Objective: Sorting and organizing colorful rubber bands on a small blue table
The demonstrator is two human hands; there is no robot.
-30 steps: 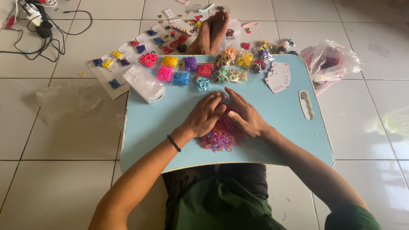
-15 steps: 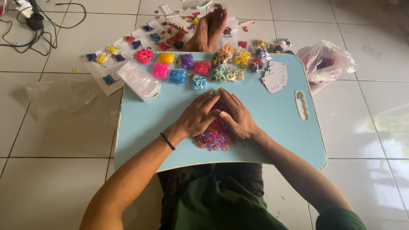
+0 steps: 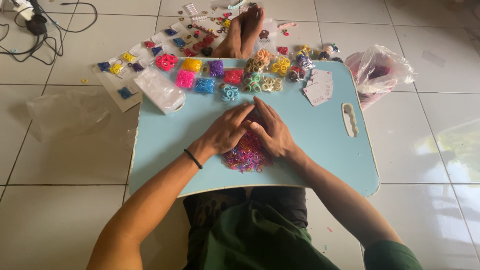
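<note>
Left hand (image 3: 226,132) and right hand (image 3: 270,131) lie palms-down on the blue board (image 3: 165,150), fingertips meeting over the far edge of the band pile (image 3: 247,155). Most of the pile shows below the palms, toward the wrists. Fingers lie close together, slightly curled; whether they pinch any band cannot be told. Sorted band heaps (image 3: 205,75) line the board's far edge.

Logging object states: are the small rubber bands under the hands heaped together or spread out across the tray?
Heaped. The bands form one compact multicoloured mound on the blue tray, with both hands resting on its far side.
</note>
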